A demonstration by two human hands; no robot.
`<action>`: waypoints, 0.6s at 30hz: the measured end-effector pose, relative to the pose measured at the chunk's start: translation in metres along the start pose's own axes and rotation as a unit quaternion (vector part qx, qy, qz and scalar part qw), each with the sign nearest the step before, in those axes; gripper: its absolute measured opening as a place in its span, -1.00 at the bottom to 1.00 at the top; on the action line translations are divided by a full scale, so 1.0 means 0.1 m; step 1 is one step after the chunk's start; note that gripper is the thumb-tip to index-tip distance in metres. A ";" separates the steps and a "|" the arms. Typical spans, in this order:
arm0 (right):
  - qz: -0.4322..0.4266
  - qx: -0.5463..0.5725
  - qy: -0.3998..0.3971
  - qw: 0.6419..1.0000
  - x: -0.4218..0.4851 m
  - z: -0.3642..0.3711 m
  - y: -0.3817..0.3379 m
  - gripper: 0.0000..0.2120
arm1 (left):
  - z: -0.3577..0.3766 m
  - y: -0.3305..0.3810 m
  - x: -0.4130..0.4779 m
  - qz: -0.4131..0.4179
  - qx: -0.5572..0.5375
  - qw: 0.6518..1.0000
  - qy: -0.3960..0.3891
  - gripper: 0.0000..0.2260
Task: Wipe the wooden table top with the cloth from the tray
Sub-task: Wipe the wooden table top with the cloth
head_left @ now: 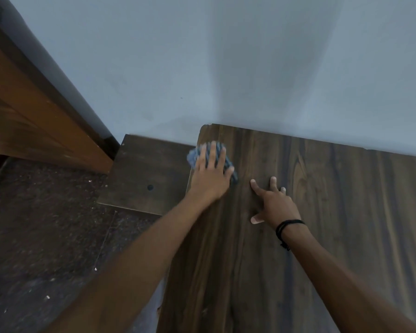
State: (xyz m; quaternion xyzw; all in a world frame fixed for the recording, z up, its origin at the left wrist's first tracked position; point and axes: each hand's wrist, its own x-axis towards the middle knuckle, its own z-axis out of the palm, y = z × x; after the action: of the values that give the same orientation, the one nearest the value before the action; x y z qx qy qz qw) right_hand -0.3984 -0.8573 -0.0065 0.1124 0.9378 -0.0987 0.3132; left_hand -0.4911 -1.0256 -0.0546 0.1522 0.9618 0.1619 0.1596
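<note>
A: Left grip point(210, 171) pose?

B: Arm is stretched forward from the lower left. The palm is down and the fingers are straight and slightly spread. It presses flat on the cloth point(193, 156) and nothing is curled round it, so it's released, pressing rather than clutching.

A: Where's the cloth?

B: On the table point(322, 212), at the far left corner and close to the wall point(226, 68). Most of it sits under the hand. A bit pokes out past the table's left edge, and another bit shows beside the thumb on the right.

A: What does it look like?

B: Blue-grey, with a ribbed or nubbly texture. It's bunched rather than spread flat. The edges are soft in the picture, so I can't read the fold.

A: Right grip point(274, 203)?

B: Also on the table, just right of the cloth and a little nearer the person, not touching it. The fingers are splayed with their tips on the wood. The thumb sticks out left on the near side. It holds nothing, so it's released too. There's a black cord band point(289, 227) round that wrist.

A: Table surface?

B: Dark wood grain, with streaks running front to back. The far left corner is rounded and looks a bit chipped.

A: Anything around it?

B: A lower wood panel point(139, 164) sits left of the table, with a small dark hole point(150, 187) in it. The floor point(46, 224) is dark and speckled, with pale crumbs on it. A brown wooden door point(34, 116) is at the far left.
</note>
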 end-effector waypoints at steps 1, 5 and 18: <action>0.001 0.003 0.001 1.000 0.00 0.00 0.01 0.09 | -0.08 0.01 0.29 -0.006 -0.013 1.000 0.000 -0.40; 0.005 0.007 0.000 1.000 0.01 0.01 0.01 0.10 | -0.27 0.02 0.90 -0.021 -0.023 0.999 -0.016 -0.40; 0.072 -0.004 0.058 0.996 0.04 -0.19 0.66 0.05 | -0.12 0.50 1.02 0.076 0.022 0.995 -0.055 -0.42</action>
State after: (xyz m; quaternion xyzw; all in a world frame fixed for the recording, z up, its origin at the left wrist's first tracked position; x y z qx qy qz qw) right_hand -0.3943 -0.7893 -0.0018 0.1842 0.9441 -0.0653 0.2654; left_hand -0.5755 -0.9482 -0.0521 0.2373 0.9404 0.1442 0.1962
